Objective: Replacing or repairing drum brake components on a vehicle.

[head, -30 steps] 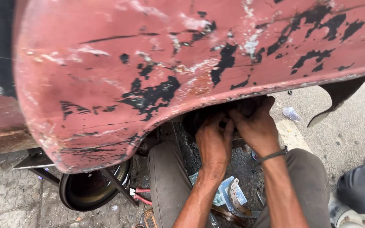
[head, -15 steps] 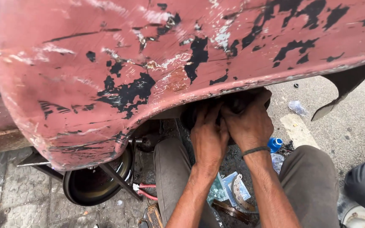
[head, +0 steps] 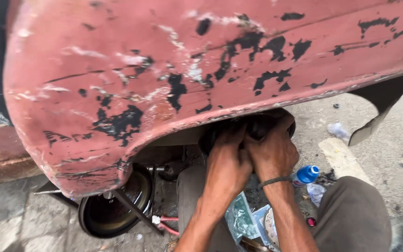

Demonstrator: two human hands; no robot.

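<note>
A worn red car fender (head: pixel 201 70) with flaking paint fills the upper view. Under its wheel arch sits a dark round part (head: pixel 257 125), mostly hidden in shadow. My left hand (head: pixel 227 164) and my right hand (head: pixel 274 151) reach up side by side and wrap around that part, fingers curled on it. A thin band circles my right wrist. My fingertips are hidden behind the fender's lip. My knees in grey trousers (head: pixel 355 214) frame my arms.
A dark round drum (head: pixel 113 210) lies under the fender's left end, crossed by a metal bar. Red-handled pliers (head: pixel 165 223), plastic packets (head: pixel 241 218) and a blue-capped bottle (head: pixel 307 174) lie on the ground. A black mud flap (head: pixel 381 105) hangs at right.
Both hands have stayed on the dark part under the arch, pushing slightly higher and closer together. The view has shifted left and down along the fender.
</note>
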